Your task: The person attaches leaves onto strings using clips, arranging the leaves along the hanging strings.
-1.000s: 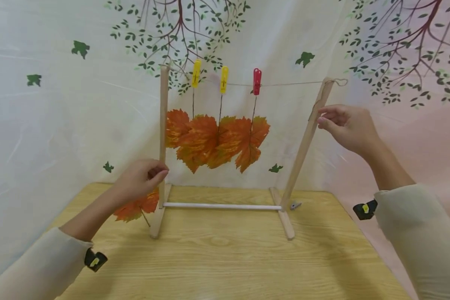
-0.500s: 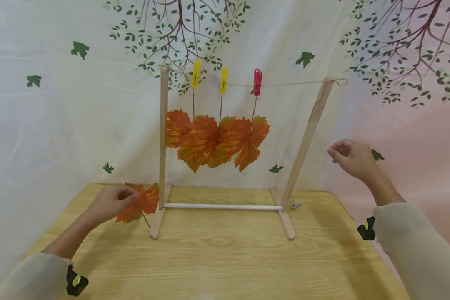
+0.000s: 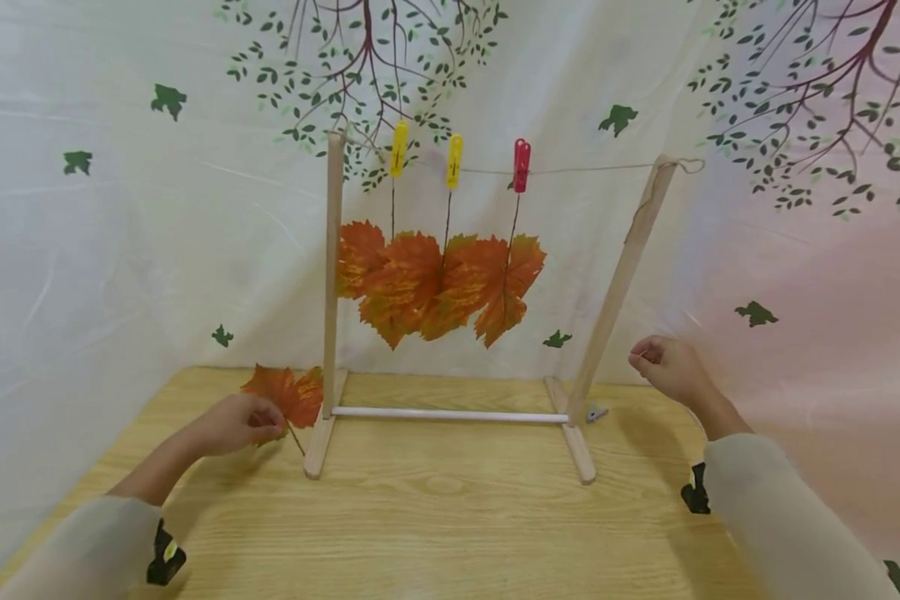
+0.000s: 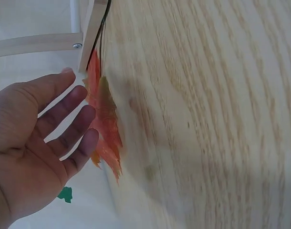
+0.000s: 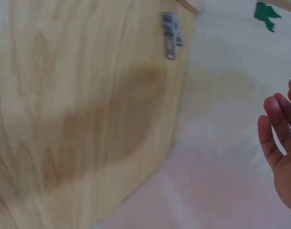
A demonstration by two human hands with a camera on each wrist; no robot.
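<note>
My left hand [image 3: 242, 425] hovers beside an orange maple leaf [image 3: 300, 398] lying at the table's left, its stem [image 3: 296, 437] toward the rack's left foot. In the left wrist view the fingers [image 4: 76, 124] are loosely bent, with nothing between them, and overlap the leaf's edge. My right hand [image 3: 673, 371], also holding nothing, is up and to the right of a grey clothespin [image 3: 596, 413] by the rack's right foot. From the string [image 3: 592, 170] hang several orange leaves [image 3: 412, 283] by their stems, under two yellow clothespins [image 3: 453, 162] and a red clothespin [image 3: 521, 165].
The wooden rack has a left post [image 3: 332, 275], a leaning right post [image 3: 622, 283] and a white crossbar [image 3: 450, 414] low between its feet. It stands on a wood-grain table [image 3: 450, 525]. Behind hangs a pale backdrop [image 3: 120, 250] with printed branches and green leaves.
My left hand has come down and left from the left post to the loose leaf. My right hand has dropped from the right post toward the grey clothespin. The hanging leaves stay in place.
</note>
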